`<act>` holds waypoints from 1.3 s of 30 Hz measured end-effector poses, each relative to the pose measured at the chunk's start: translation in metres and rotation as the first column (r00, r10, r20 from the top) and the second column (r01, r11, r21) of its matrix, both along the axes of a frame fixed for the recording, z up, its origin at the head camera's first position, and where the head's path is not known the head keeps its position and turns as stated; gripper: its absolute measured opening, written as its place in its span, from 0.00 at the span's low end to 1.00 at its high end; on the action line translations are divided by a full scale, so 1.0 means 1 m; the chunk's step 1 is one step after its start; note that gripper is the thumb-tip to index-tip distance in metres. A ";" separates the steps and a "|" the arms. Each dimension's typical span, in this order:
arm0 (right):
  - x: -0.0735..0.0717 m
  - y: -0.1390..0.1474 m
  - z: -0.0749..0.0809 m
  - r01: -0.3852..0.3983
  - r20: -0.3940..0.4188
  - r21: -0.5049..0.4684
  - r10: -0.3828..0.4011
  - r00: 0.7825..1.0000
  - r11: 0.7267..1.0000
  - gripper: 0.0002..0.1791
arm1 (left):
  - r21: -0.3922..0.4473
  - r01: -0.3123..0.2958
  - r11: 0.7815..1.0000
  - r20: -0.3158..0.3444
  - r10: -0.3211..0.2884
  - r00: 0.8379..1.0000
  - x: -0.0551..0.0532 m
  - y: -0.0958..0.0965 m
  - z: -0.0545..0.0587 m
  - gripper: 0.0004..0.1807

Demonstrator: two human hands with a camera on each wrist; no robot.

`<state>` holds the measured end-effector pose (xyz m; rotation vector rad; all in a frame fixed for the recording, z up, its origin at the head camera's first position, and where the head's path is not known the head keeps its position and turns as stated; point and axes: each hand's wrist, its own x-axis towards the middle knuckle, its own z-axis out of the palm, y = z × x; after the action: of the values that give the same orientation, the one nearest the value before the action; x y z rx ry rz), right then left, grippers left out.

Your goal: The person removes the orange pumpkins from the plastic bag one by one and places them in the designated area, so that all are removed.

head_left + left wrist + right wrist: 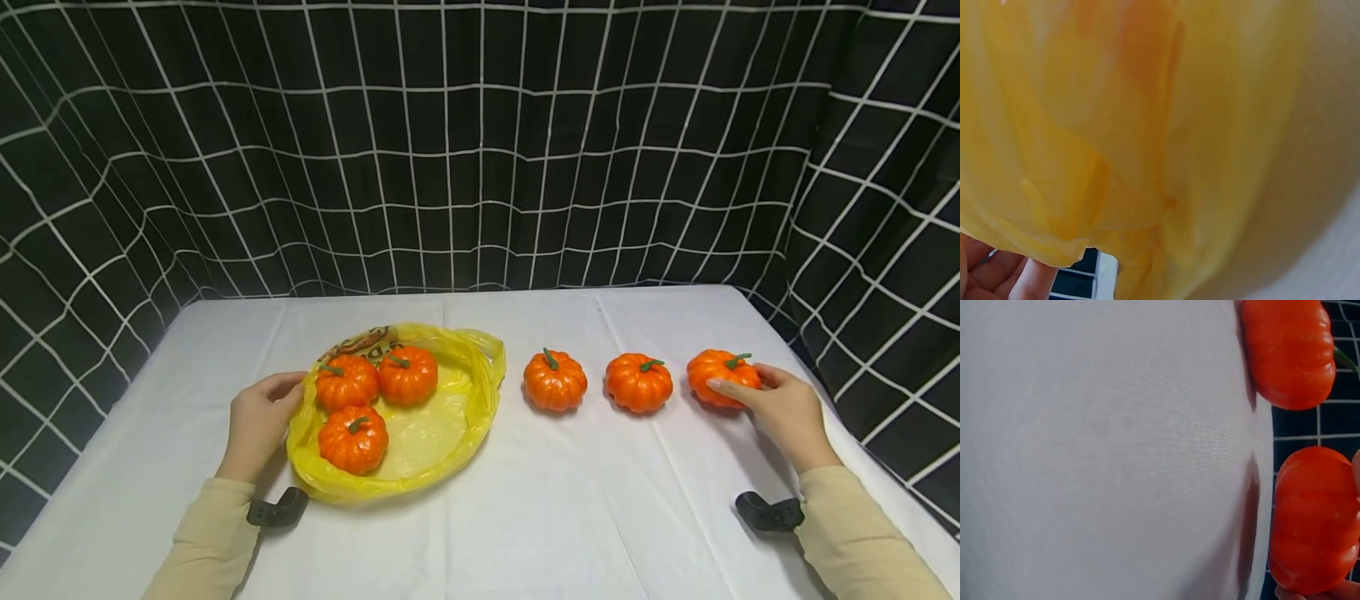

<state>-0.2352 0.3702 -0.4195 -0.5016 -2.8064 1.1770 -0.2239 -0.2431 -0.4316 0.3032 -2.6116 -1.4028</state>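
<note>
A yellow plastic bag (427,425) lies spread on the table with its mouth up, and three small orange pumpkins (354,440) with green stems sit inside it. My left hand (258,417) pinches the bag's left rim. In the left wrist view the yellow film (1116,156) covers much of the picture, partly hiding the fingers (1034,280). On the far right, my right hand (787,408) grips another pumpkin (716,375) between thumb and fingers. That pumpkin (1313,525) appears close up in the right wrist view; whether it touches the cloth I cannot tell.
Two more pumpkins, one nearer the bag (555,382) and one nearer my right hand (639,383), stand in a row on the white tablecloth (540,517). A black curtain (480,167) with a white grid surrounds the table's back and sides.
</note>
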 end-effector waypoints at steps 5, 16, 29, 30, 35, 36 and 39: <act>0.000 0.000 -0.004 0.007 0.046 -0.013 -0.007 0.999 1.000 0.55 | 0.005 0.002 1.000 -0.003 -0.002 1.000 0.000 -0.001 -0.003 0.20; 0.000 0.007 -0.012 0.041 0.097 -0.010 -0.040 0.994 0.999 0.55 | 0.010 0.023 1.000 -0.017 -0.023 1.000 -0.001 0.000 -0.001 0.19; -0.002 0.001 -0.013 -0.031 0.054 -0.047 0.033 0.998 0.998 0.56 | -0.009 0.010 1.000 -0.014 -0.010 1.000 0.001 -0.004 0.000 0.19; -0.002 0.000 -0.012 -0.029 0.046 -0.047 0.032 0.998 0.998 0.57 | -0.007 0.009 1.000 -0.021 -0.009 1.000 0.001 -0.005 0.000 0.19; 0.007 -0.018 0.003 0.048 -0.126 0.031 -0.044 0.991 0.998 0.56 | 0.003 0.017 1.000 -0.040 -0.017 0.999 -0.001 -0.005 -0.002 0.18; 0.010 -0.025 0.008 0.067 -0.182 0.032 -0.061 0.981 0.997 0.55 | 0.004 0.018 1.000 -0.042 -0.017 0.999 -0.001 -0.005 -0.002 0.18; 0.017 -0.052 0.021 0.081 -0.320 0.004 -0.076 0.944 0.997 0.51 | 0.010 0.018 1.000 -0.041 -0.018 0.999 -0.002 -0.004 -0.002 0.18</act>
<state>-0.2183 0.3178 -0.3984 -0.3777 -2.4955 1.1046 -0.2256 -0.2470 -0.4338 0.2499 -2.5812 -1.4132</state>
